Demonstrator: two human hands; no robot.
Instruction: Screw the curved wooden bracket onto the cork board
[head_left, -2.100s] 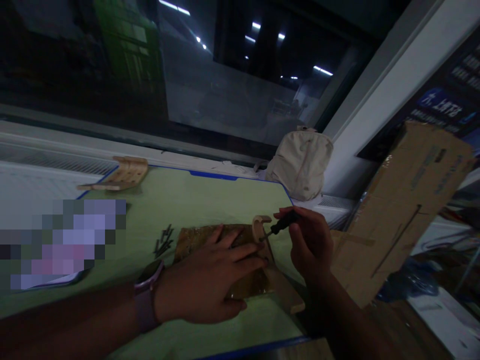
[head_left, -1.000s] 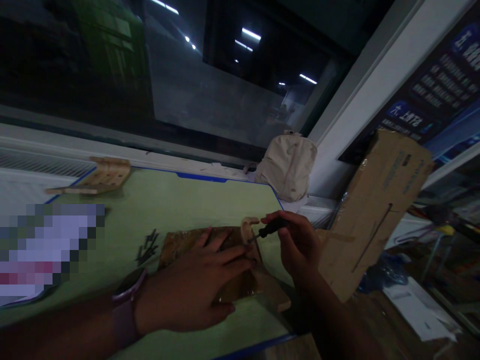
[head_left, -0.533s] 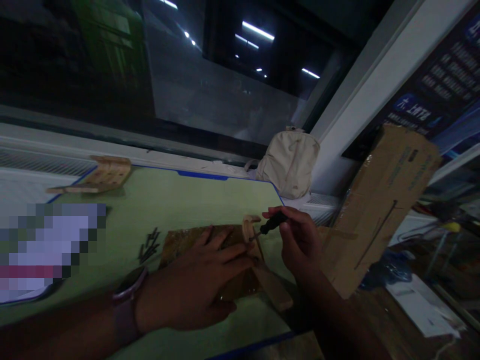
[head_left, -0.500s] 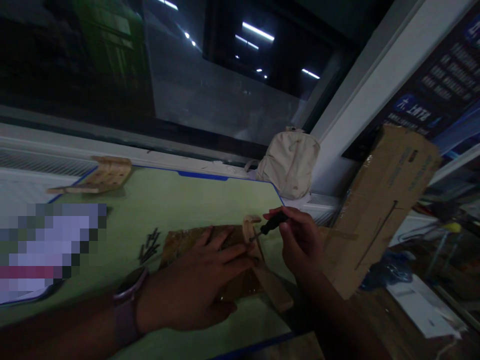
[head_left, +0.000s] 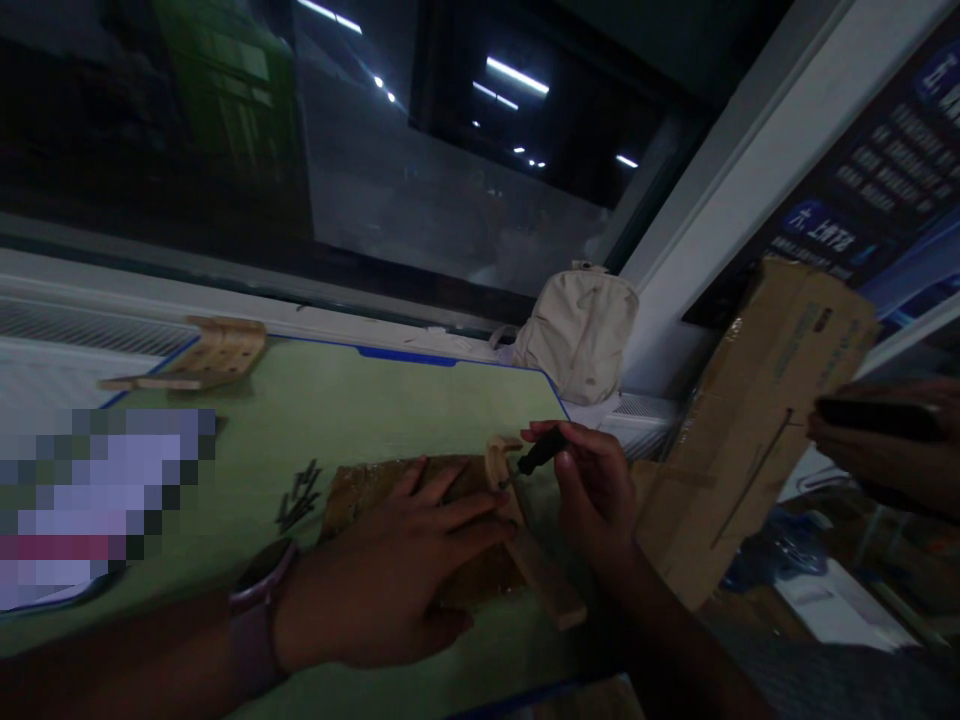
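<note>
My left hand (head_left: 390, 590) lies spread over a curved pale wooden piece (head_left: 501, 465), its fingertips pressing against it. That piece joins a long wooden strip (head_left: 547, 590) and rests on a brown, glossy board (head_left: 375, 490). My right hand (head_left: 592, 500) pinches a black-handled screwdriver (head_left: 541, 450), and its thin shaft points at the curved piece. The tip is hidden or too dark to see. A small pile of dark screws (head_left: 296, 505) lies on the green table mat (head_left: 420, 410), left of the board.
Another person's hand (head_left: 877, 440) holds a dark object at the right edge, near a tilted cardboard box (head_left: 750, 430). A wooden piece with holes (head_left: 217, 350) sits at the mat's far left corner. A beige backpack (head_left: 577, 335) stands beyond the mat. A pixelated patch covers the left.
Another person's hand holding a dark object has come into view at the right. My right hand and the screwdriver have shifted slightly toward the curved piece.
</note>
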